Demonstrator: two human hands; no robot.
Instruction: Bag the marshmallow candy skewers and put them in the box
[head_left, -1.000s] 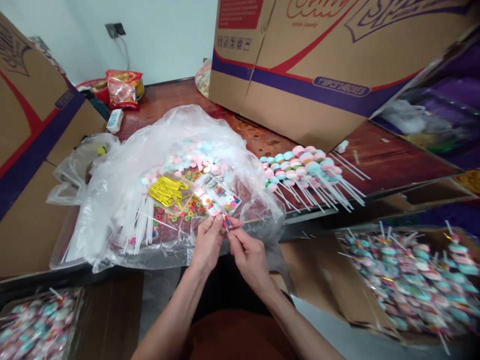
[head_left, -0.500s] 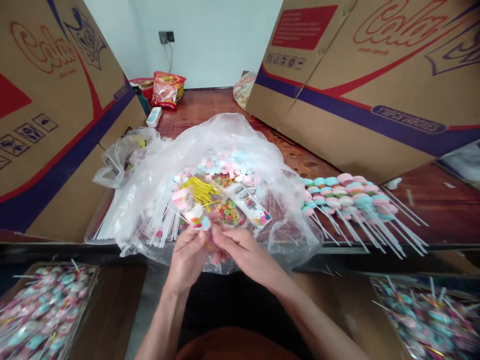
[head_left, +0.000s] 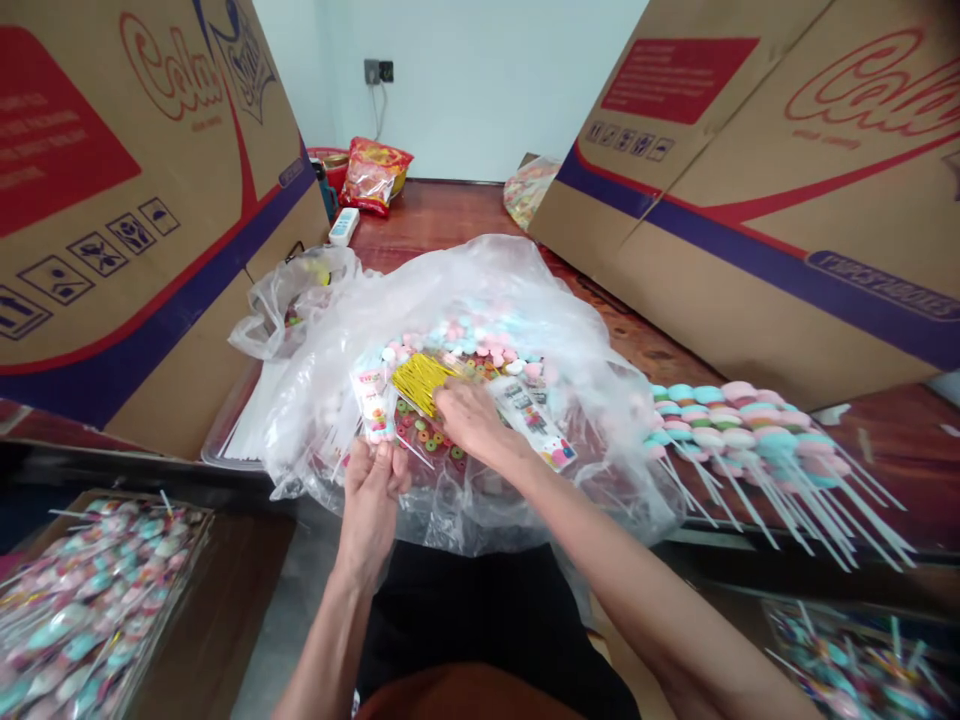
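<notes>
Upright in my left hand [head_left: 375,490] is a bagged marshmallow skewer [head_left: 373,400], its printed clear wrapper pinched together at the bottom between thumb and fingers. My right hand [head_left: 472,415] reaches across to a bundle of yellow twist ties [head_left: 421,382]; its fingers are closed at the ties' right ends, the fingertips partly hidden. Under the ties lie small ring-shaped candies [head_left: 439,440]. A stack of printed wrapper bags [head_left: 534,420] rests just right of my right hand. Loose pink, white and blue marshmallows [head_left: 480,335] are heaped behind, partly covered by a large clear plastic sheet [head_left: 480,265].
Assembled marshmallow skewers [head_left: 750,430] lie on the table's right, sticks pointing toward me. White sticks [head_left: 251,425] fill a tray at left. Large cartons [head_left: 172,230] flank both sides. A lower-left box [head_left: 97,600] holds finished skewers; another [head_left: 862,660] sits lower right.
My hands, together around the skewer before, have parted. The skewer now shows inside a printed wrapper in my left hand, and my right hand has moved up to the twist ties. The view has shifted left.
</notes>
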